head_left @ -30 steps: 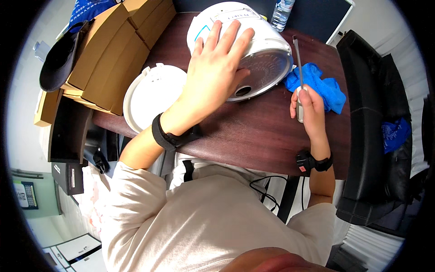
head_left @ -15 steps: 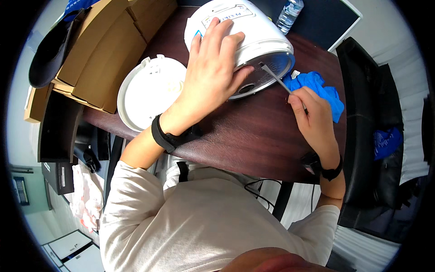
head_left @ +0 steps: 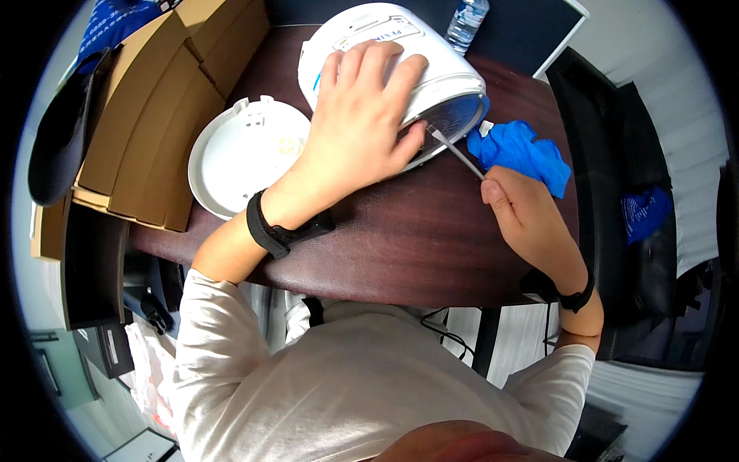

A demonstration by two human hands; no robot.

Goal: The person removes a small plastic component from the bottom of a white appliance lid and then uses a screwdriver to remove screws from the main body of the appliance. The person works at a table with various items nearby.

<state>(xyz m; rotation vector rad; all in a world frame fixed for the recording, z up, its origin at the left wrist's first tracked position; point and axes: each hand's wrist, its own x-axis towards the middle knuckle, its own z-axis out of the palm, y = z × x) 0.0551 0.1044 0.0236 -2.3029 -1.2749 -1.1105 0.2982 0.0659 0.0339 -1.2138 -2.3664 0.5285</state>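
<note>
Head view: cardboard boxes [head_left: 150, 135]; white round lid [head_left: 231, 162], on dark table [head_left: 416, 239]; left hand [head_left: 362, 119], fingers spread, laid over white cylindrical appliance [head_left: 440, 63], tipped on the table; slim metal-shafted tool [head_left: 459, 155], tip at the appliance's end, contact unclear; right hand [head_left: 531, 219], clenched round the tool; blue cloth [head_left: 530, 155], crumpled.

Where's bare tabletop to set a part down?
Largest: the table front, between left hand and right hand, nearer the wearer than the drum. Smaller: a strip between boxes, lid and drum; back right, between bottle and cloth. Crowded: the drum's mouth, with left thumb and tool.
</note>
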